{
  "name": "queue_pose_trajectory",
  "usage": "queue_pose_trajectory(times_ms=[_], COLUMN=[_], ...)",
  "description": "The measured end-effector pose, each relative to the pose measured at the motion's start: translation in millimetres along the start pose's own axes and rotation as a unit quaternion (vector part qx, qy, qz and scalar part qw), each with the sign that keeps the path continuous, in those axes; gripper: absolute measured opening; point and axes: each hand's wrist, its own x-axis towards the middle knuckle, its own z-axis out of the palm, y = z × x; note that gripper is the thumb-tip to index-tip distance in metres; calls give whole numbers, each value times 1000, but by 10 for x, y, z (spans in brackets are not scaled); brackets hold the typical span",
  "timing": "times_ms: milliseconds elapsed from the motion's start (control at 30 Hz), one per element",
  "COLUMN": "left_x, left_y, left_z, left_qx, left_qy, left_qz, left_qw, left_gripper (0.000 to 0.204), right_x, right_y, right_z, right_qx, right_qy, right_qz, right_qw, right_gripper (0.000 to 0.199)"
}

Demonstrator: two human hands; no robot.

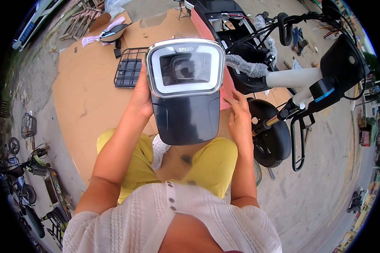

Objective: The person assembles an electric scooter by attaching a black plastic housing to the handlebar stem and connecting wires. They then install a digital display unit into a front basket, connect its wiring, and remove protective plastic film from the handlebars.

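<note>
Outdoor concrete yard, big cardboard sheet [84, 97] on the ground, part-built electric scooter [291, 84] at 2 o'clock with front wheel [270, 135] just right of the person's knees. Dark headlight cover panel [185, 90] held up at centre, over the lap. Left hand [140, 95] grips its left edge, fingers wrapped behind, unseen. Right hand [238, 114] fingers spread, only near the right edge. Wire basket [130, 67] at 11 o'clock. Risk: one-sided grip, panel could tip and drop.

headlight panel [185, 90]: dark navy, silver-white rim | trousers [211, 162]: yellow | wire basket [130, 67]: black | cardboard [84, 97]: brown
</note>
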Motion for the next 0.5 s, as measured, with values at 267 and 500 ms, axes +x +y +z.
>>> queue_pose_trajectory(times_ms=[267, 500], left_x=[72, 30], left_y=[-252, -472], left_z=[116, 128], left_qx=[-8, 96], left_qy=[32, 12], left_qz=[-96, -141], left_qw=[995, 985], left_gripper=[51, 63], right_x=[79, 119], right_y=[-126, -473], right_z=[-322, -458], right_qx=[82, 419], right_qy=[33, 30], right_qz=[193, 186], right_qw=[977, 888], right_gripper=[18, 86])
